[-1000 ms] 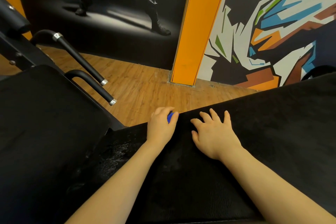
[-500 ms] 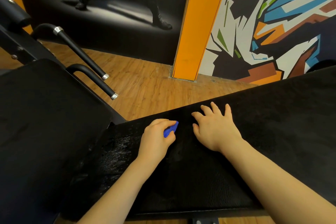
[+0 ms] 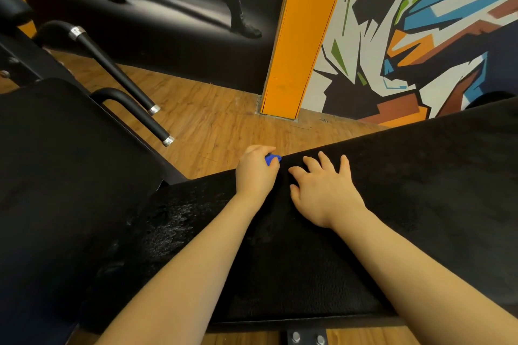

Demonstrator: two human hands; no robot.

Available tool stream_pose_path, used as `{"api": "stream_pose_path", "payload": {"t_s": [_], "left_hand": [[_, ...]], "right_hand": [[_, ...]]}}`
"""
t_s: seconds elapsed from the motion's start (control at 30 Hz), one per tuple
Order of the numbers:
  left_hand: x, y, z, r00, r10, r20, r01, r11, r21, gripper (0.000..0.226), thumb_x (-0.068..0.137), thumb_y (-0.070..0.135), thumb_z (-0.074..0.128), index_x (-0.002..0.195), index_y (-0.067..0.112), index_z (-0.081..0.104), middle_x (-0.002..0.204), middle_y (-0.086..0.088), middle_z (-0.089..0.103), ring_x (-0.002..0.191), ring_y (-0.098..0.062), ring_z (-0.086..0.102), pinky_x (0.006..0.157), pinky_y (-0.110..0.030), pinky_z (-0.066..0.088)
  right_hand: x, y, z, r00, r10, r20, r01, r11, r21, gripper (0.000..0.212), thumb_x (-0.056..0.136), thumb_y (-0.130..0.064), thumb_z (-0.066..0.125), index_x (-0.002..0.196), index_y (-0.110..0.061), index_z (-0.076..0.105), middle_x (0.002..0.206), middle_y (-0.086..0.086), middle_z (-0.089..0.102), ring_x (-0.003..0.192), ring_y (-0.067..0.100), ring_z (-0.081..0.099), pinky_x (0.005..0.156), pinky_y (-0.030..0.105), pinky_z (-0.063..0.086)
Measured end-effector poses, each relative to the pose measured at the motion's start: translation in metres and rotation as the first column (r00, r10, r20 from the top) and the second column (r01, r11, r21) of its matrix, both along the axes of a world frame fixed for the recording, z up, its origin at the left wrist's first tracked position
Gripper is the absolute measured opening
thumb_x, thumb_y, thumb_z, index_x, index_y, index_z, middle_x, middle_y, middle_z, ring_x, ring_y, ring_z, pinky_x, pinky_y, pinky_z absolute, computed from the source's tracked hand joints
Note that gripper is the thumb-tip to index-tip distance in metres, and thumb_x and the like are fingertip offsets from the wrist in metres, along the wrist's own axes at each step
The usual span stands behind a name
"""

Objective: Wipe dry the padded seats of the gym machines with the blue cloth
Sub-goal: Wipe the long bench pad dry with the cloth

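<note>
A long black padded seat (image 3: 406, 204) runs across the lower right of the head view. My left hand (image 3: 256, 173) is at its far edge, fingers curled round a bunched blue cloth (image 3: 272, 159); only a small corner of the cloth shows. Just to the right, my right hand (image 3: 325, 193) lies flat on the pad with fingers spread. A wet, glistening patch (image 3: 173, 224) marks the pad's left part, near my left forearm.
A second black pad (image 3: 64, 176) fills the left. Behind it stand two black handle bars (image 3: 134, 98) with silver end caps. Wooden floor (image 3: 224, 126) lies beyond the seat, then an orange pillar (image 3: 300, 45) and painted walls.
My left hand pulled back over the pad with the cloth, then pushed forward again to the seat's far edge. My right hand stayed flat in nearly the same spot.
</note>
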State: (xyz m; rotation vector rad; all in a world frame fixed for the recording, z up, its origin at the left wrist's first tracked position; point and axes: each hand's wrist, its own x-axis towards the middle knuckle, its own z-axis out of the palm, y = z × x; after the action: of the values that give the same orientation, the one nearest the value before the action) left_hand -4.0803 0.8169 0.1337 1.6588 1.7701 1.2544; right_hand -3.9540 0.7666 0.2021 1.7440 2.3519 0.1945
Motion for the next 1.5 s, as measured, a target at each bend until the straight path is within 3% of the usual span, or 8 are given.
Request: {"api": "stream_pose_path", "payload": {"t_s": [0.23,0.47,0.6,0.7,0.93,1.23,1.43,1.5], "left_hand": [[-0.009,-0.053,-0.003,0.996,-0.060,-0.068,0.059,0.998,-0.011,0.039,0.096,0.018,0.058,0.135,0.024,0.057,0.143,0.003,0.048,0.131,-0.012,0.044,0.106,-0.023,0.032],[-0.021,-0.121,-0.019,0.992,-0.114,-0.050,0.113,0.993,-0.010,0.041,0.095,0.021,0.059,0.134,0.031,0.056,0.142,0.013,0.043,0.129,-0.002,0.039,0.086,0.008,0.020],[-0.014,-0.101,-0.016,0.997,-0.078,-0.025,0.078,0.997,0.007,0.040,0.096,0.018,0.058,0.134,0.027,0.057,0.145,0.010,0.039,0.129,-0.004,0.039,0.089,0.003,0.021],[-0.007,-0.074,-0.009,0.999,-0.040,-0.010,0.040,0.999,-0.012,0.040,0.096,0.017,0.057,0.135,0.023,0.056,0.146,0.005,0.040,0.131,-0.009,0.039,0.099,-0.010,0.023],[-0.004,-0.024,0.002,0.999,-0.030,0.035,0.032,0.999,-0.039,0.035,0.094,0.014,0.059,0.129,0.017,0.061,0.135,-0.003,0.053,0.120,-0.014,0.051,0.091,-0.017,0.032],[-0.009,-0.070,-0.009,0.997,-0.073,0.003,0.073,0.997,0.010,0.043,0.093,0.019,0.061,0.136,0.024,0.056,0.139,0.004,0.052,0.129,-0.007,0.044,0.107,-0.022,0.033],[-0.017,-0.140,-0.020,0.992,-0.130,0.000,0.130,0.991,0.030,0.041,0.092,0.020,0.063,0.131,0.033,0.059,0.138,0.017,0.045,0.123,0.003,0.042,0.093,0.005,0.022],[-0.020,-0.152,-0.022,0.988,-0.151,0.025,0.150,0.988,0.037,0.041,0.092,0.019,0.064,0.129,0.034,0.060,0.135,0.021,0.045,0.121,0.006,0.043,0.091,0.007,0.023]], "right_hand": [[0.001,0.002,0.000,1.000,0.014,-0.007,-0.014,1.000,-0.012,0.050,0.103,-0.042,0.029,0.151,-0.028,0.028,0.162,0.008,0.017,0.150,0.034,0.002,0.115,0.062,-0.004],[0.002,0.002,-0.001,1.000,0.023,0.009,-0.023,1.000,-0.012,0.052,0.103,-0.042,0.027,0.153,-0.027,0.025,0.162,0.009,0.015,0.150,0.035,0.001,0.115,0.062,-0.004],[0.002,0.002,0.000,1.000,0.021,0.007,-0.021,1.000,-0.017,0.051,0.103,-0.043,0.027,0.152,-0.027,0.026,0.162,0.008,0.015,0.150,0.034,0.001,0.115,0.061,-0.004],[0.001,0.002,0.000,1.000,0.010,0.014,-0.010,1.000,-0.024,0.051,0.103,-0.043,0.027,0.152,-0.027,0.026,0.162,0.008,0.014,0.150,0.034,0.000,0.115,0.062,-0.004],[0.000,0.002,0.001,1.000,-0.007,0.023,0.008,1.000,-0.029,0.052,0.103,-0.042,0.027,0.152,-0.027,0.026,0.162,0.008,0.014,0.150,0.034,0.001,0.116,0.063,-0.003],[0.001,0.002,0.001,1.000,0.008,0.000,-0.008,0.999,-0.036,0.052,0.103,-0.042,0.028,0.152,-0.027,0.026,0.162,0.008,0.015,0.150,0.034,0.001,0.116,0.062,-0.004],[0.001,0.001,0.001,1.000,0.025,0.003,-0.025,0.999,-0.028,0.052,0.104,-0.041,0.027,0.153,-0.026,0.025,0.162,0.009,0.015,0.150,0.035,0.001,0.116,0.062,-0.003],[0.002,0.001,0.001,1.000,0.027,-0.001,-0.027,0.999,-0.023,0.051,0.104,-0.041,0.027,0.153,-0.026,0.026,0.162,0.009,0.015,0.150,0.035,0.002,0.117,0.062,-0.003]]}}
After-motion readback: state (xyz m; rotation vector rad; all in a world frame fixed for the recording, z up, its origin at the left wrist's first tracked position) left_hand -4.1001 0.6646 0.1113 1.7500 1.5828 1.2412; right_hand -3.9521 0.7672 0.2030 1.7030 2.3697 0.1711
